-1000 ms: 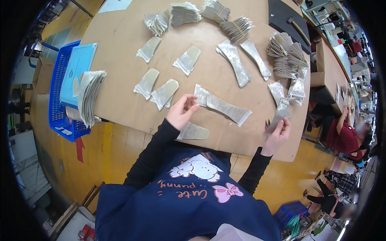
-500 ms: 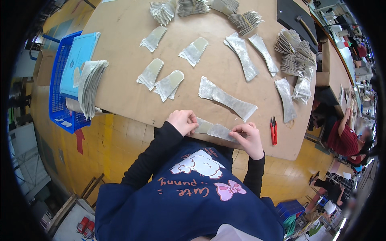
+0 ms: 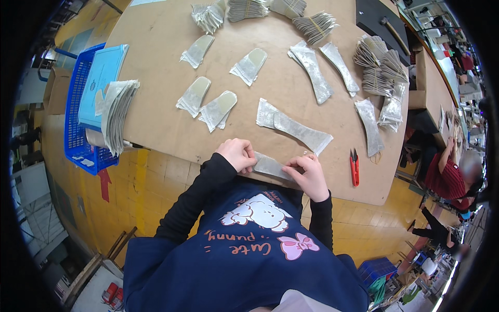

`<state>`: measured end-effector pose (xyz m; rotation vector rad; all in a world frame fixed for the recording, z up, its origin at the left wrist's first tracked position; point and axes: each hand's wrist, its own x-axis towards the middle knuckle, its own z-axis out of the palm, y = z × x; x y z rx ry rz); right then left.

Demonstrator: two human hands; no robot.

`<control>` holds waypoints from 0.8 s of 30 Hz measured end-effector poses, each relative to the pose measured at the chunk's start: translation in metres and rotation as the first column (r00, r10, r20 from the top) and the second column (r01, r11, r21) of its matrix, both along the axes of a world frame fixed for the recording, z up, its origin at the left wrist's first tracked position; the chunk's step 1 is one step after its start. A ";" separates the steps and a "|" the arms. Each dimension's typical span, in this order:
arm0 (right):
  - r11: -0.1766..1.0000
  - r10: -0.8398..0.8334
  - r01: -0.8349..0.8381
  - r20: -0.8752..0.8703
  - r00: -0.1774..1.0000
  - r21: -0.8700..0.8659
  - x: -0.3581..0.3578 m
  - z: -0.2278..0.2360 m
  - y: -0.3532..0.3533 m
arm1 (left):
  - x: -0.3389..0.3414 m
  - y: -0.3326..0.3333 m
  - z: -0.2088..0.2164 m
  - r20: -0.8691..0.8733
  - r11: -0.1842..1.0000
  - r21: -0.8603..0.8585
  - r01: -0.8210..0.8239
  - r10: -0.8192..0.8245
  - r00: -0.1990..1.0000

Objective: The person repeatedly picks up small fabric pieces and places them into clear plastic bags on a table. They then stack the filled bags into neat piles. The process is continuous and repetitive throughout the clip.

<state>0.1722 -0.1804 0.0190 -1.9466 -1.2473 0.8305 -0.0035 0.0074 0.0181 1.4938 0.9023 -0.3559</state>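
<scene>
At the near edge of the table, my left hand (image 3: 238, 155) pinches the left end of a pale grey, translucent sheet piece (image 3: 271, 165). My right hand (image 3: 307, 177) has its thumb and fingers closed on the other end. The fingers hide both tips, and the overlap between layers is hard to make out. Just beyond lies a long curved pair of overlapping grey pieces (image 3: 296, 131). Shorter round-ended pieces (image 3: 218, 110) lie farther off to the left, some overlapping.
Red-handled thread snips (image 3: 354, 169) lie right of my hands. Bundled stacks (image 3: 382, 67) stand at the right, with more along the far side. A hammer (image 3: 395, 35) rests on a black board (image 3: 368, 18). A blue basket (image 3: 70, 112) holds a light-blue folder at left.
My right hand has moved left, sliding its grey piece over the one in my left hand, so the two overlap more. My left hand has barely moved.
</scene>
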 end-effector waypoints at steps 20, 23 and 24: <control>0.963 0.242 -0.234 0.038 0.970 -0.136 0.018 0.003 0.008 | 0.012 -0.008 0.009 0.025 0.832 0.492 0.256 -0.308 0.951; 0.933 0.114 -0.238 -0.407 0.906 -0.270 0.040 0.033 -0.018 | 0.038 -0.007 0.005 0.438 0.937 0.340 0.082 -0.235 0.868; 0.943 0.111 -0.223 -0.398 0.911 -0.247 0.046 0.040 -0.030 | 0.051 -0.011 0.001 0.512 0.920 0.390 0.035 -0.248 0.823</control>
